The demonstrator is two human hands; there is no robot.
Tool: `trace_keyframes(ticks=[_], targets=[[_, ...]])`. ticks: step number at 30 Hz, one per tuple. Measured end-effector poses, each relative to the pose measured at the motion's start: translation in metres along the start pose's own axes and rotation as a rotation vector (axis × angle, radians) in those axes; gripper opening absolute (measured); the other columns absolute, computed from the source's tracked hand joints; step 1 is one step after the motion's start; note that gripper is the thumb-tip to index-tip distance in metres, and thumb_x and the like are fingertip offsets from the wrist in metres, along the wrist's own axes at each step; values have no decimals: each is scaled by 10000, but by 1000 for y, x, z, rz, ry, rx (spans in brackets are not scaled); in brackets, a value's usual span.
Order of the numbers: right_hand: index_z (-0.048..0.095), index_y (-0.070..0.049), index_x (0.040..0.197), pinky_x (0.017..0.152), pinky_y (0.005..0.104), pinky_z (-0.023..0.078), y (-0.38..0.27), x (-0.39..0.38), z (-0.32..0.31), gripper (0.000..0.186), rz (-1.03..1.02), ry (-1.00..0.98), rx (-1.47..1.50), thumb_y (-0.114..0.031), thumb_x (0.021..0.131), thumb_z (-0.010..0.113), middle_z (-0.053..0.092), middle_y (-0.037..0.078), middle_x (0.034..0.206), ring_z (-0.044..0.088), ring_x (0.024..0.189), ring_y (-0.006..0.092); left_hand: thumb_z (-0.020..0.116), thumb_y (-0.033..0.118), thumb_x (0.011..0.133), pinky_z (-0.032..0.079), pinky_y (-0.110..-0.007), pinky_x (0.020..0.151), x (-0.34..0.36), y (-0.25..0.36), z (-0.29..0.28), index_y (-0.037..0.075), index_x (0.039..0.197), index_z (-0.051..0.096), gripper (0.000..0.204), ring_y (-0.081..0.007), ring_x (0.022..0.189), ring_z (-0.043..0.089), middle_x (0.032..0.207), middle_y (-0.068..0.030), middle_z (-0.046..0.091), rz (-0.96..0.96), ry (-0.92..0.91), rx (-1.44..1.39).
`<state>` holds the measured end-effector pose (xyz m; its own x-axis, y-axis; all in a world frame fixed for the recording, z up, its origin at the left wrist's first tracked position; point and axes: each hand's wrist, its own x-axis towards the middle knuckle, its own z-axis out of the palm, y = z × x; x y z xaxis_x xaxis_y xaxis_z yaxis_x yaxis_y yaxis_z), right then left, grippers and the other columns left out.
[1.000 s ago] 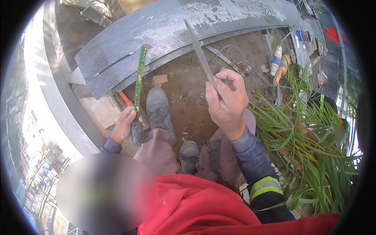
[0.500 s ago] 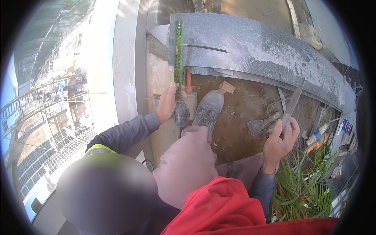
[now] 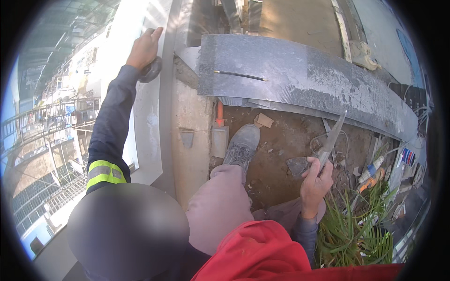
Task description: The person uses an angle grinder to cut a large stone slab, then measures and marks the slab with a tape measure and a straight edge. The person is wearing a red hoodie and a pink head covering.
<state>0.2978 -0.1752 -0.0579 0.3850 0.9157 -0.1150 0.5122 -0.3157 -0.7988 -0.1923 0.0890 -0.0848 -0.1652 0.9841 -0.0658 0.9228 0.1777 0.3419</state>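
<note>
Your right hand (image 3: 315, 180) is gripping a trowel (image 3: 328, 145), fingers closed round its handle; the blade's long axis is pointing toward 1 o'clock, at the curved slab (image 3: 304, 77). Your left hand (image 3: 144, 47) is reaching out at 11 o'clock, fingers curled over a rounded grey object (image 3: 151, 71) on the ledge (image 3: 152, 126). The right hand is nearer the slab. Your boot (image 3: 241, 145) is standing between them.

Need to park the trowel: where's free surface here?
Free: the curved grey stone slab right of the thin black rod, and bare soil beside the grey shoe. Crowded: tubes and cables by the green plant, near the right hand.
</note>
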Motion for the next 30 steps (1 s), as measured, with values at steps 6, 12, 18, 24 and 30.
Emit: trace_keyframes(ticks=[6, 12, 18, 24, 30], targets=[[664, -113, 1363, 562, 339, 497, 7, 16, 5, 487, -460, -10, -277, -82, 885, 754, 603, 59, 885, 620, 652, 208, 529, 342, 1076, 497, -461, 987, -6, -115, 44, 112, 1320, 672, 364, -354, 1161, 633, 1337, -176, 606, 276, 409, 759], [660, -245, 1408, 563, 352, 506, 14, 13, 12, 651, -562, -175, -507, -104, 793, 820, 576, 20, 907, 607, 654, 200, 728, 122, 943, 478, -410, 964, -93, 107, 66, 85, 1137, 737, 198, -280, 1098, 639, 1145, -109, 685, 726, 178, -348], [677, -258, 1377, 549, 336, 499, -2, 15, 23, 612, -741, -277, -557, -102, 796, 794, 562, 5, 889, 589, 626, 185, 740, 153, 910, 408, -367, 878, -157, 206, 73, 124, 1090, 754, 183, -231, 955, 601, 992, -17, 661, 1100, -320, -469], [701, -253, 1324, 532, 324, 483, -9, 19, 17, 542, -835, -325, -584, -104, 806, 763, 536, 1, 859, 562, 613, 170, 742, 152, 910, 412, -355, 810, -163, 209, 74, 108, 1098, 757, 195, -215, 884, 617, 958, -21, 667, 1162, -550, -435], [717, -237, 1240, 554, 295, 474, -15, 27, 2, 372, -980, -361, -680, -172, 880, 657, 496, 6, 862, 555, 630, 139, 733, 163, 916, 437, -371, 734, -161, 222, 64, 99, 1065, 718, 163, -257, 801, 604, 924, -47, 646, 1283, -598, -392]])
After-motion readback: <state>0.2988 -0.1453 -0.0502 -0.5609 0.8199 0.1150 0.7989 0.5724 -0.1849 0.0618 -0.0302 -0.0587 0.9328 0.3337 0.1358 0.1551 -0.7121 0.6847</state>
